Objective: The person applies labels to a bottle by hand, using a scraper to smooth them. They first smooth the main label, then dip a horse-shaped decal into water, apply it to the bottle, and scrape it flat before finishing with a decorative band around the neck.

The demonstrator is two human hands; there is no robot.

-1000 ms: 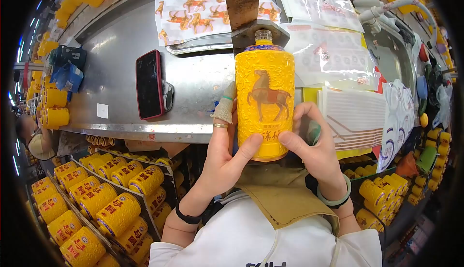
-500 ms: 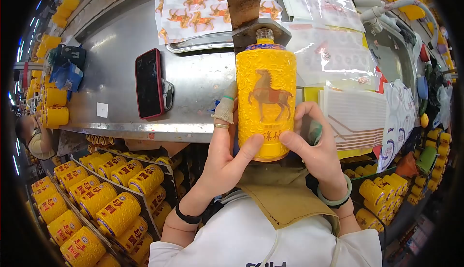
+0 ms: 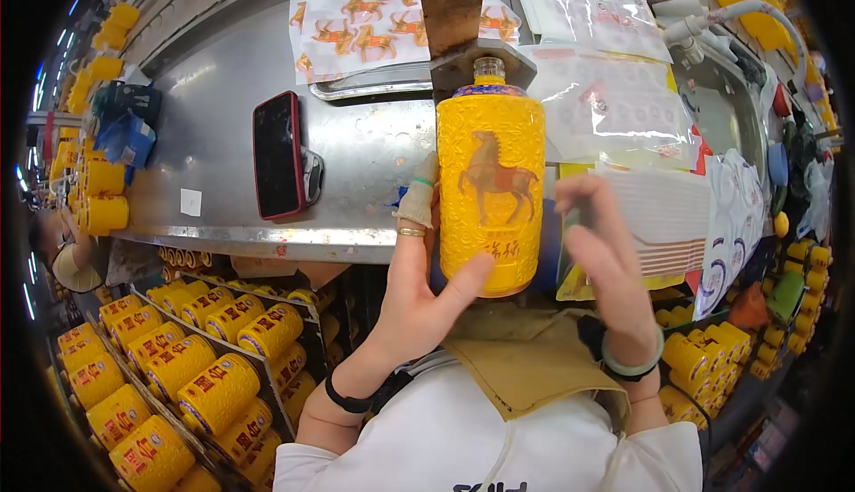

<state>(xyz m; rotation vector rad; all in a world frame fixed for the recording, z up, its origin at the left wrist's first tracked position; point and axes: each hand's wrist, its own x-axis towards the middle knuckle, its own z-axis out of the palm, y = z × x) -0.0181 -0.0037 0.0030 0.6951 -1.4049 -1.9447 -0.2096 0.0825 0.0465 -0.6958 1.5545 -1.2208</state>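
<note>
A yellow embossed bottle [image 3: 490,189] with a brown horse figure and a clear glass neck lies before me, its neck at a dark metal bracket [image 3: 499,51]. My left hand [image 3: 423,287] grips its left side, the thumb on the lower front and a cloth finger cover on one finger. Apart from the bottle, to its right, my right hand [image 3: 610,256] is slightly blurred, fingers apart, with nothing visible in it.
A phone [image 3: 278,155] lies on the metal table [image 3: 205,91]. Horse sticker sheets [image 3: 356,29] rest on a tray behind. Plastic-covered sheets [image 3: 614,109] lie at right. Racks of yellow bottles [image 3: 209,385] stand below left. Another person [image 3: 76,260] is at far left.
My right hand has let go of the bottle and moved off to the right. My left thumb has shifted slightly right on the bottle's lower front.
</note>
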